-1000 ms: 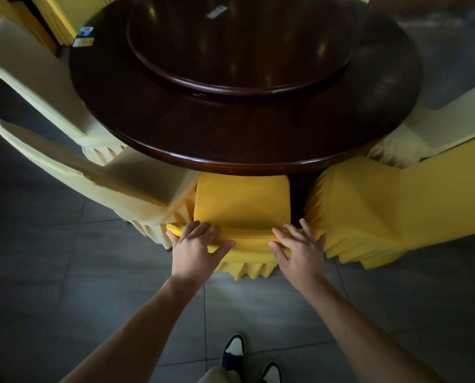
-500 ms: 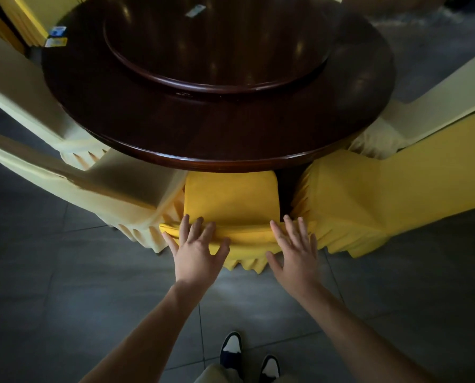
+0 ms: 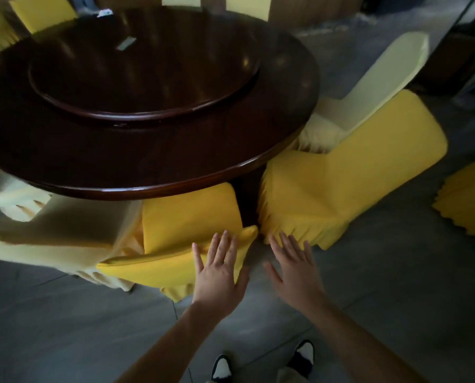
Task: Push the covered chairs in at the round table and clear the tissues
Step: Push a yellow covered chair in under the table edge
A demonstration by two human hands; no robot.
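In the head view, the left hand point(image 3: 218, 275) is lying flat, fingers straight, against the back of the bright yellow fabric-covered chair point(image 3: 186, 233) at lower centre, tucked under the dark round wooden table point(image 3: 153, 150). The right hand point(image 3: 295, 269) is hovering released, grasping nothing. A white tissue point(image 3: 104, 13) is sitting at the upper left.

Single head view, looking steeply down, close over round table point(image 3: 148, 161) edge.
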